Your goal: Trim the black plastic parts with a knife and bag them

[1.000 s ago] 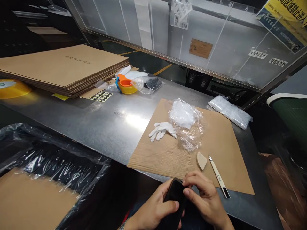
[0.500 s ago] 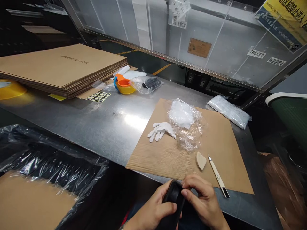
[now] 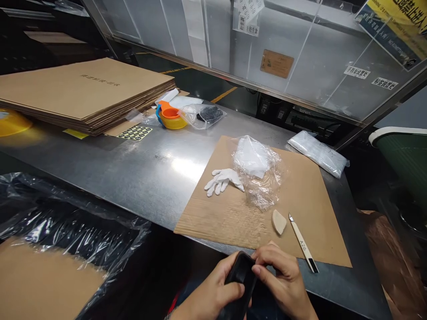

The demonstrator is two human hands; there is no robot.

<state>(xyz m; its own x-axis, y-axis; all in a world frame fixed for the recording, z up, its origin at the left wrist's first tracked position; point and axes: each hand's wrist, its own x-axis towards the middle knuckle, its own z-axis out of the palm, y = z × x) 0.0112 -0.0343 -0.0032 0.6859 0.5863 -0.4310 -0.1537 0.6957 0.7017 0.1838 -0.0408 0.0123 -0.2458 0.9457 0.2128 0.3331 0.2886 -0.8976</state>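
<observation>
Black hollow piece (image 3: pixel 240 276) at the near edge of the metal table (image 3: pixel 147 178), tilted, its upper end pointing toward the cardboard sheet (image 3: pixel 310 195). It lies inside the curl of the left hand (image 3: pixel 213 289) — palm and fingers around its left side and underneath, thumb pressed across its near face, so that the hand is closed on it. Its lower part runs down out of view below that thumb. The right hand (image 3: pixel 283 275) meets the piece only at its upper right rim: thumb and index finger pinched nearly together there, the other fingers curled in behind. Whether a bit of the rim sits between those two tips — too small to tell. Just beyond the hands, on the cardboard sheet, a beige wedge-shaped pad (image 3: pixel 279 222); to its right a pale-handled blade tool (image 3: pixel 303 242) marked A26, tip pointing away, dark butt end over the sheet's near edge. Farther up the sheet, a white glove (image 3: pixel 223 180) lies beside crumpled clear plastic (image 3: pixel 262 191) with white material inside. A flat clear-wrapped packet (image 3: pixel 318 153) rests at the sheet's far right corner. Far left on the table, stacked cardboard (image 3: pixel 90 93), with an orange and yellow tape roll (image 3: pixel 171 118) near its right end.
</observation>
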